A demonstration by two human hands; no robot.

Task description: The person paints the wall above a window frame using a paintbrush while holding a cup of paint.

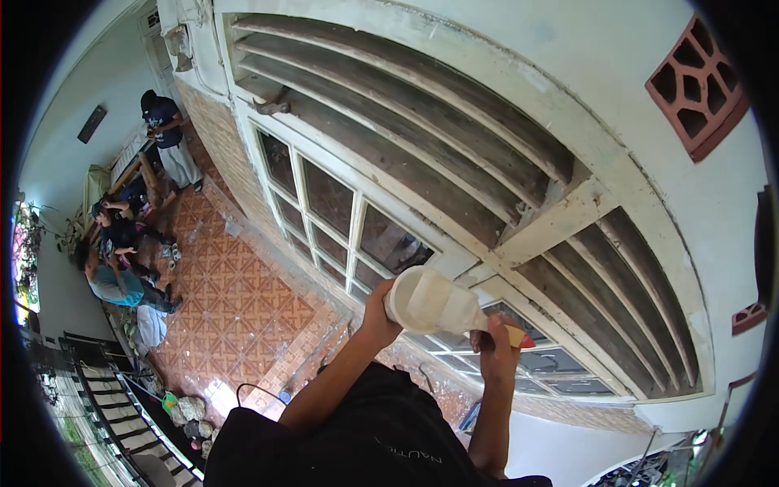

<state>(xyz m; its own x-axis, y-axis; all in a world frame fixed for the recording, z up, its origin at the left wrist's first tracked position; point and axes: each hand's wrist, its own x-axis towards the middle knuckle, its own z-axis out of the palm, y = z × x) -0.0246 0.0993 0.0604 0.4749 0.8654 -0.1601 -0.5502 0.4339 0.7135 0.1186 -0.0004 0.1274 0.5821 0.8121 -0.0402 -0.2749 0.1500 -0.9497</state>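
Below us we see a floor of orange-brown patterned tiles (235, 300) running along the foot of the wall. On it, by the far wall, a wooden bench (150, 174) stands, and one person (166, 130) stands on the tiles beside it. Nearer, several people (122, 260) sit together low at the floor's outer edge. Close to the railing side we see a heap of grey stones (191, 414) and a small green object (169, 400) resting just beside them.
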